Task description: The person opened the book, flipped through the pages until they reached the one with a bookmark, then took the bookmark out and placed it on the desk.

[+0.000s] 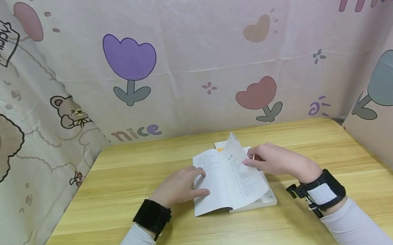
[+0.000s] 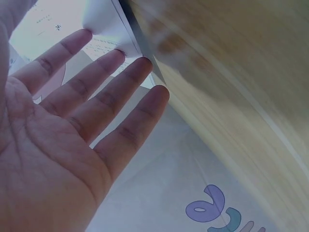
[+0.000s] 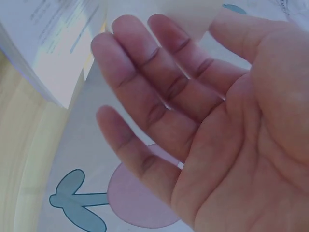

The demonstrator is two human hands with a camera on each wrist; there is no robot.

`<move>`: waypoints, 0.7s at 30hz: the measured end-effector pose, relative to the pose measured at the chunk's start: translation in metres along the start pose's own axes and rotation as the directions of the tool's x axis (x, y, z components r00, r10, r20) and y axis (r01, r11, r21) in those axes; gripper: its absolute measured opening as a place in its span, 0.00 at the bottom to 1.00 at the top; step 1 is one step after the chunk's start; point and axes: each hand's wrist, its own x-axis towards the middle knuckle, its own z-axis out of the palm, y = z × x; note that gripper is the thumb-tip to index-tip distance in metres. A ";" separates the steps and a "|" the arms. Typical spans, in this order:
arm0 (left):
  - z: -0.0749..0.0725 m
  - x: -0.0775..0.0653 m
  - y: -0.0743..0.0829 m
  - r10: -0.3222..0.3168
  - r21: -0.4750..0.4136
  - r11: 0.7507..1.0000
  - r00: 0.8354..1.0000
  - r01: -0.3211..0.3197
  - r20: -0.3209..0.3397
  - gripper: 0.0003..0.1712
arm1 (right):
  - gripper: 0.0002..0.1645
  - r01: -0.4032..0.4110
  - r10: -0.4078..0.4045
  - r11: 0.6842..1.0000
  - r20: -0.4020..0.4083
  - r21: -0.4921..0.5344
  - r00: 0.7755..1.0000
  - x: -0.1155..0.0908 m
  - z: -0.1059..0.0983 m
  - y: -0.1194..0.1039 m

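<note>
An open paperback book with printed text lies near the middle of the wooden table. My left hand rests on its left-hand page with the fingers spread; in the left wrist view the fingertips are extended along the paper's edge. On the other side, my right hand pinches the outer edge of a lifted page between thumb and fingers. That page stands tilted up, its top corner raised. In the right wrist view, the page block shows beyond the fingers.
Under the raised page, the right part of the book lies on the wooden table. Another white item with an orange patch peeks out behind it. A patterned cloth hangs at the back and both sides.
</note>
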 end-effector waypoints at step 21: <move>-0.006 0.001 0.001 -0.031 -0.009 0.999 1.000 0.031 -0.003 0.31 | 0.21 0.120 -0.122 0.990 0.017 0.069 0.992 0.004 0.003 -0.008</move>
